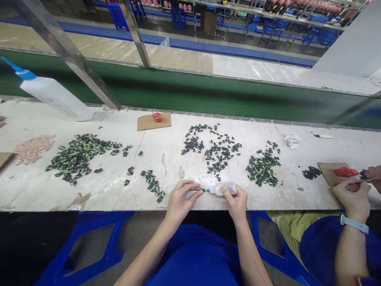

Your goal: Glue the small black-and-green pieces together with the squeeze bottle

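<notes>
My left hand (182,198) pinches a small black-and-green part (203,190) between thumb and fingers, just over the front of the white table (104,194). In my right hand (238,201) is a small translucent squeeze bottle (220,188), lying on its side with its blue tip pointing left. The tip is at the part; whether they touch is too small to tell. Left of my hands runs a short row of black-and-green parts (153,182). Small black pieces (220,153) are spread behind the bottle.
Black-and-green parts pile up at the left (79,155) and right (263,167). A large white bottle (56,95) stands tilted in view at the back left. A red cup (156,116) sits on cardboard (143,123). Another person's hand (355,196) works at the far right.
</notes>
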A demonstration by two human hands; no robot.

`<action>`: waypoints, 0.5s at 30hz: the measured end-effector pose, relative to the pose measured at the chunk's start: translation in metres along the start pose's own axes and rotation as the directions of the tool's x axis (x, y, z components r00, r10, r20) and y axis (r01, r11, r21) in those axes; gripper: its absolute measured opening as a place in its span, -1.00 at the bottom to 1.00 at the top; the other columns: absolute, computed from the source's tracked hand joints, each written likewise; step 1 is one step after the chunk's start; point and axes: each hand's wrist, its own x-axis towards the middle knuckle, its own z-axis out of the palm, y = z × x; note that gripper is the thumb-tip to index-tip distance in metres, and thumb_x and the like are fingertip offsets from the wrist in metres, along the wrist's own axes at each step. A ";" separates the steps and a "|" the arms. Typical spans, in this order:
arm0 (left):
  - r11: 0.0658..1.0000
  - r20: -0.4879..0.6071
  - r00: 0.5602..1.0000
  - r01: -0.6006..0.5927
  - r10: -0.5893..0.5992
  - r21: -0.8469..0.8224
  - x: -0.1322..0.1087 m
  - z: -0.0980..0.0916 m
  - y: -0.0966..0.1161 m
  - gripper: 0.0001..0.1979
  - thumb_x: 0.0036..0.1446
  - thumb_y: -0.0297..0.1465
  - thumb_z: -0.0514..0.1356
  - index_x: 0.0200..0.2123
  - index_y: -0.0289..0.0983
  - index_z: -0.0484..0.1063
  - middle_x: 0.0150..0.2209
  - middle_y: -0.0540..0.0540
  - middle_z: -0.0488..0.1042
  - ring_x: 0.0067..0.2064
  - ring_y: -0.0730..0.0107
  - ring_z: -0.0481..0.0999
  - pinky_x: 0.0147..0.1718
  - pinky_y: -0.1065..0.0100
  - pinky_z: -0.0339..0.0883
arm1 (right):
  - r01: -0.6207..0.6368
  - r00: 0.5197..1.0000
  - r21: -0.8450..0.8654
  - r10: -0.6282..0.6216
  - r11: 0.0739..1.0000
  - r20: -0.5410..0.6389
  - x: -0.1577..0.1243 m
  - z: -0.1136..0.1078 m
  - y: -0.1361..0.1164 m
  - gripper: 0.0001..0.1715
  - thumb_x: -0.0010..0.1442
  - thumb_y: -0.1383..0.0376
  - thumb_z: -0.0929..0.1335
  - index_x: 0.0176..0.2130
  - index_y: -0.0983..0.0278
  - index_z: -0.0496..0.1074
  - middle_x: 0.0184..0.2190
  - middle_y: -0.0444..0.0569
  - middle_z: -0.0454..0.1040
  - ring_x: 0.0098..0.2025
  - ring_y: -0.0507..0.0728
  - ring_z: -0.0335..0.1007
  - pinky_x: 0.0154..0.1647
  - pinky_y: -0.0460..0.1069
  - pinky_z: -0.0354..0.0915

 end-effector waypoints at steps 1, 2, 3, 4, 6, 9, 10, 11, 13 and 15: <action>1.000 0.003 1.000 -0.002 0.002 0.000 0.000 0.000 0.000 -0.92 -0.01 -0.37 0.34 -0.37 -0.17 0.62 -0.36 -0.07 0.59 -0.16 0.23 0.59 -0.15 0.26 0.53 | 0.000 1.000 0.001 0.000 1.000 0.000 0.000 0.000 0.000 -0.73 -0.03 0.15 0.40 -0.59 0.29 0.46 -0.66 -0.10 0.44 -0.58 0.06 0.31 -0.58 -0.08 0.27; 1.000 0.005 1.000 -0.004 0.004 0.000 0.000 0.000 0.000 -0.92 -0.01 -0.37 0.34 -0.37 -0.17 0.62 -0.36 -0.06 0.59 -0.16 0.23 0.59 -0.15 0.26 0.53 | 0.000 1.000 0.002 0.000 1.000 0.001 0.000 0.000 0.000 -0.73 -0.03 0.15 0.40 -0.59 0.29 0.46 -0.66 -0.10 0.44 -0.59 0.06 0.31 -0.58 -0.08 0.27; 1.000 0.006 1.000 -0.006 0.006 0.000 0.000 0.000 0.000 -0.93 -0.01 -0.37 0.34 -0.38 -0.17 0.62 -0.36 -0.06 0.59 -0.16 0.23 0.59 -0.15 0.26 0.53 | 0.000 1.000 0.004 0.000 1.000 0.002 0.000 0.000 0.000 -0.73 -0.03 0.15 0.40 -0.59 0.30 0.46 -0.66 -0.11 0.44 -0.59 0.06 0.31 -0.58 -0.08 0.27; 1.000 0.006 1.000 -0.007 0.007 0.000 0.000 0.000 0.000 -0.92 -0.01 -0.37 0.33 -0.37 -0.17 0.62 -0.36 -0.06 0.59 -0.15 0.22 0.59 -0.15 0.25 0.53 | 0.001 1.000 0.005 -0.001 1.000 0.002 0.000 0.000 0.001 -0.73 -0.03 0.15 0.40 -0.59 0.30 0.46 -0.66 -0.11 0.44 -0.59 0.06 0.31 -0.58 -0.08 0.27; 1.000 0.008 1.000 -0.009 0.009 0.002 0.000 0.000 -0.001 -0.92 0.00 -0.37 0.33 -0.37 -0.17 0.62 -0.36 -0.06 0.59 -0.15 0.22 0.59 -0.15 0.25 0.53 | 0.002 1.000 0.002 -0.002 1.000 0.000 0.000 0.000 0.001 -0.73 -0.03 0.15 0.40 -0.59 0.29 0.45 -0.67 -0.12 0.43 -0.59 0.06 0.30 -0.58 -0.08 0.27; 1.000 0.006 1.000 -0.009 0.009 0.006 0.000 0.001 -0.001 -0.93 0.00 -0.36 0.34 -0.37 -0.17 0.62 -0.36 -0.06 0.59 -0.15 0.22 0.58 -0.15 0.25 0.53 | 0.005 1.000 -0.006 -0.005 1.000 -0.007 0.000 0.001 0.001 -0.73 -0.02 0.15 0.40 -0.59 0.29 0.44 -0.67 -0.13 0.41 -0.59 0.05 0.28 -0.59 -0.08 0.25; 1.000 0.005 1.000 -0.009 0.009 0.009 0.000 0.000 -0.002 -0.93 0.00 -0.36 0.34 -0.37 -0.17 0.61 -0.36 -0.06 0.59 -0.16 0.23 0.58 -0.16 0.25 0.53 | 0.005 1.000 -0.007 -0.006 1.000 -0.007 -0.001 0.001 0.002 -0.72 -0.01 0.15 0.40 -0.58 0.29 0.44 -0.67 -0.13 0.41 -0.59 0.05 0.28 -0.59 -0.08 0.25; 1.000 0.006 1.000 -0.008 0.008 0.011 0.000 0.000 -0.002 -0.93 0.00 -0.36 0.34 -0.37 -0.17 0.61 -0.35 -0.06 0.59 -0.15 0.23 0.58 -0.15 0.26 0.53 | 0.005 1.000 -0.004 -0.005 1.000 -0.008 -0.001 0.000 0.003 -0.72 -0.01 0.15 0.40 -0.58 0.29 0.44 -0.67 -0.13 0.41 -0.59 0.05 0.28 -0.59 -0.08 0.24; 1.000 0.013 1.000 -0.011 0.011 0.017 0.000 0.000 -0.003 -0.92 0.00 -0.36 0.34 -0.36 -0.17 0.61 -0.34 -0.06 0.58 -0.15 0.23 0.58 -0.15 0.26 0.52 | 0.001 1.000 0.022 -0.001 1.000 -0.030 0.000 0.000 0.007 -0.73 -0.01 0.15 0.41 -0.57 0.29 0.44 -0.65 -0.13 0.42 -0.58 0.06 0.29 -0.57 -0.07 0.25; 0.999 0.028 0.999 -0.026 0.026 0.023 0.000 -0.001 -0.005 -0.92 0.02 -0.36 0.33 -0.35 -0.16 0.61 -0.33 -0.07 0.57 -0.15 0.24 0.57 -0.14 0.25 0.51 | 0.002 0.995 0.095 0.007 0.995 -0.099 0.001 -0.003 0.012 -0.73 -0.01 0.15 0.41 -0.55 0.29 0.43 -0.64 -0.12 0.42 -0.57 0.06 0.31 -0.57 -0.07 0.25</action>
